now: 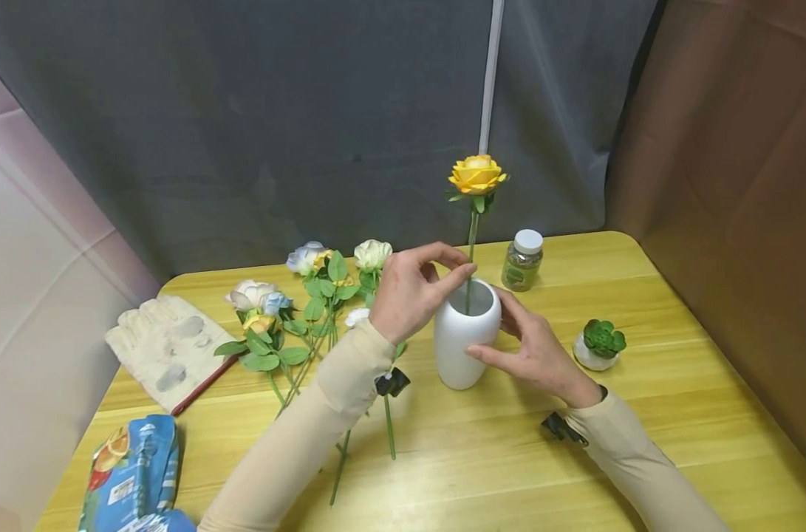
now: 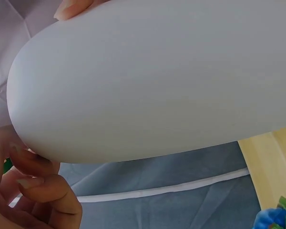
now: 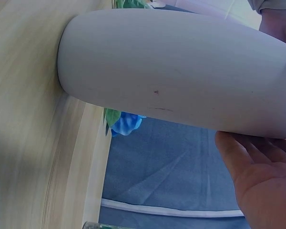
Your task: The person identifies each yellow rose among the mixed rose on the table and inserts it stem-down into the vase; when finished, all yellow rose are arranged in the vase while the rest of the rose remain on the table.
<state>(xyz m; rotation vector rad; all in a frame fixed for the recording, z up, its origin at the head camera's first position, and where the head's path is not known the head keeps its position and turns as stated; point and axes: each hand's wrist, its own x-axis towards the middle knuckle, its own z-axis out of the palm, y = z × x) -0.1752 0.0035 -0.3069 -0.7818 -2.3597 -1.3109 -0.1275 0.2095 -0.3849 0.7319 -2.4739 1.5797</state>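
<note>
From my end, early stage, I judge: one yellow rose (image 1: 477, 176) has its stem inside the mouth of the vase (image 1: 461, 351), not yet released; other flowers (image 1: 250, 295) lie on the table (image 1: 456, 458) left of the vase, likely still to go in. Rose's long axis near vertical, bloom up, stem down. Left hand (image 1: 412, 288) pinches the stem at the vase's mouth; right hand (image 1: 538, 355) grips the vase's right side, thumb in front.
</note>
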